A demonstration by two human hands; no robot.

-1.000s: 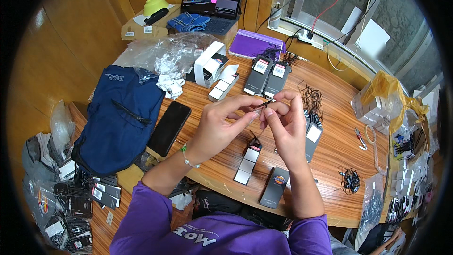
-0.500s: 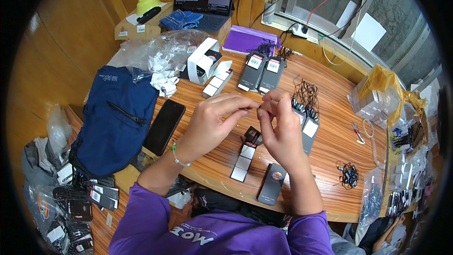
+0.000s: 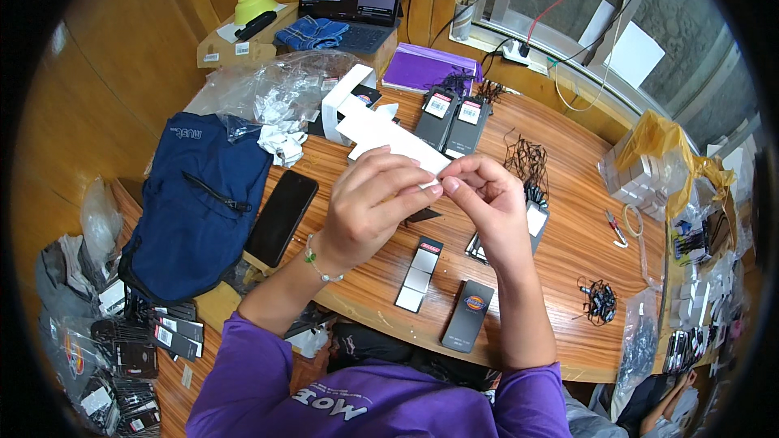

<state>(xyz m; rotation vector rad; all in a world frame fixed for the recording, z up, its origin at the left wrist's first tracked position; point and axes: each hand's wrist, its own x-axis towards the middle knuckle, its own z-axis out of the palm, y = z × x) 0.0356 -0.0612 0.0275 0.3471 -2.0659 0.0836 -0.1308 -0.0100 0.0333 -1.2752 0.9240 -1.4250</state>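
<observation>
A blank white card strip (image 3: 398,139) is held above the table between my hands. My left hand (image 3: 365,207) is closed, its fingertips on the strip's near edge. My right hand (image 3: 491,203) pinches the strip's right end between thumb and forefinger. A dark corner of something (image 3: 423,215) shows under my left fingers; its kind is hidden. Below lies a dark card with a row of white squares (image 3: 419,276). Beside it is a dark grey hang tag (image 3: 465,316) with a coloured oval emblem. More tags (image 3: 519,227) lie partly behind my right hand.
Stacked grey tags (image 3: 438,122) and tangled black cords (image 3: 527,158) lie farther back. On the left are a black phone (image 3: 281,217) and a navy bag (image 3: 199,203). Red-handled snips (image 3: 617,229) and a cord bundle (image 3: 599,302) lie right. A laptop (image 3: 349,0) stands behind.
The white strip now shows between my hands; before, my fingertips met on something tiny. Both hands have come slightly nearer. The dark folded piece above the white-squared card is no longer in its earlier place.
</observation>
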